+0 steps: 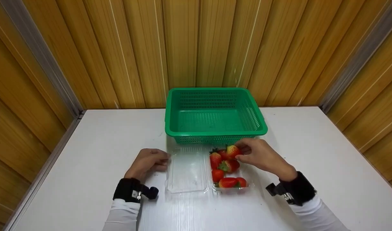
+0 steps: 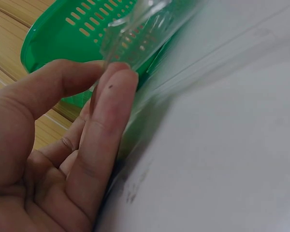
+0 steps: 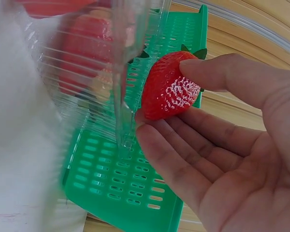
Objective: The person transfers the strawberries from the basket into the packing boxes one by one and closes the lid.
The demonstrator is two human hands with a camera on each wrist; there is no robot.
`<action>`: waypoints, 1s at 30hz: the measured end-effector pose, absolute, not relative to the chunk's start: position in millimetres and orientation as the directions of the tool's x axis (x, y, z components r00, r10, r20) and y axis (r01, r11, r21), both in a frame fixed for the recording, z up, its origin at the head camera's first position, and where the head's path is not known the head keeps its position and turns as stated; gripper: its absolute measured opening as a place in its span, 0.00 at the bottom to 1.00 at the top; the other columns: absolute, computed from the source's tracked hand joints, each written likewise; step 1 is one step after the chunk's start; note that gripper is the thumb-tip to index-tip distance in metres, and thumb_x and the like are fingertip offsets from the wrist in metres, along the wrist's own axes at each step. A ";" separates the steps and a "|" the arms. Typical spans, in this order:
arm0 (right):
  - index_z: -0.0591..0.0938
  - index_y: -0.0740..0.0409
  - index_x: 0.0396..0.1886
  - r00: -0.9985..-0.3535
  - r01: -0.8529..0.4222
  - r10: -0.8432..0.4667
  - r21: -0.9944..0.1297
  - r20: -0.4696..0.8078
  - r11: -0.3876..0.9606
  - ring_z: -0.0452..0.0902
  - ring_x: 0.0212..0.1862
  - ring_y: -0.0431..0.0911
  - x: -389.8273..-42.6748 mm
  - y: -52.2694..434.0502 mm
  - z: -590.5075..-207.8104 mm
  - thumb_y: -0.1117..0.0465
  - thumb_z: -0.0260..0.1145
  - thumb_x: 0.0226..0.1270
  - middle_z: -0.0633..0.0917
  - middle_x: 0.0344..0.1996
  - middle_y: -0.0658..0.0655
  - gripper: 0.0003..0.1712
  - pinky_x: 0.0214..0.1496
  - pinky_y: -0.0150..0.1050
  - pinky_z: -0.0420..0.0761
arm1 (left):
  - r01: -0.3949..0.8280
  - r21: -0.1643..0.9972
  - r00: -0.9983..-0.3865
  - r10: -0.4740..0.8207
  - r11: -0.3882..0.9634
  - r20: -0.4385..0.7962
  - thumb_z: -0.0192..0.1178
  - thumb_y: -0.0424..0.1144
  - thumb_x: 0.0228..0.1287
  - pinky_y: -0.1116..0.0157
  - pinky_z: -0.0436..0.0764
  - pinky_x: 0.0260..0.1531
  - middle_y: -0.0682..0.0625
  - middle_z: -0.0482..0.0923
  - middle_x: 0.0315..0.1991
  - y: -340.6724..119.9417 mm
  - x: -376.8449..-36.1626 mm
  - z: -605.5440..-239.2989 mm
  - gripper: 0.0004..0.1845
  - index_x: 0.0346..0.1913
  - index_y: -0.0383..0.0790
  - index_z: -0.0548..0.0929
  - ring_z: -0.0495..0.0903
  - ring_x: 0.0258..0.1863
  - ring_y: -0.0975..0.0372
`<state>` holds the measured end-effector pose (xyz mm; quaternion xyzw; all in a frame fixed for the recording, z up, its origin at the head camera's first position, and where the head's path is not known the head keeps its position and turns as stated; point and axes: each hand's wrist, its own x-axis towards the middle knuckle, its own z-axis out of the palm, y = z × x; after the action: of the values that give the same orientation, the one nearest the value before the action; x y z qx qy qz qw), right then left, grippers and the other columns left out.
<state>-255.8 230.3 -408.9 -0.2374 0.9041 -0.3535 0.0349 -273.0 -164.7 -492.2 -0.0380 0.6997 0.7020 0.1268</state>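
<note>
My right hand pinches a red strawberry with a green leafy top between thumb and fingers. In the head view, that strawberry is over the far right part of a clear plastic box, where several more strawberries lie. The box's clear lid is folded out flat on the left. At the lid's left edge, my left hand pinches the thin plastic between thumb and fingers, as the left wrist view shows more closely.
Just behind the plastic box stands a green perforated basket with nothing inside. Wood-patterned panels rise along the back and both sides of the white table.
</note>
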 end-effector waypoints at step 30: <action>0.84 0.68 0.56 -0.876 -0.446 -0.463 -0.590 0.133 0.673 0.86 0.48 0.55 -251.7 218.4 -419.2 0.71 0.76 0.66 0.88 0.48 0.61 0.19 0.54 0.57 0.89 | -0.233 0.972 -0.966 0.115 0.002 -0.232 0.71 0.30 0.65 0.65 0.90 0.36 0.40 0.85 0.34 -163.9 -270.3 -491.5 0.10 0.43 0.25 0.86 0.86 0.32 0.58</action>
<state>-251.7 218.4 -419.2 -0.2486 0.9145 -0.3190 0.0137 -270.3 -163.9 -491.5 -0.0424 0.6970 0.7051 0.1234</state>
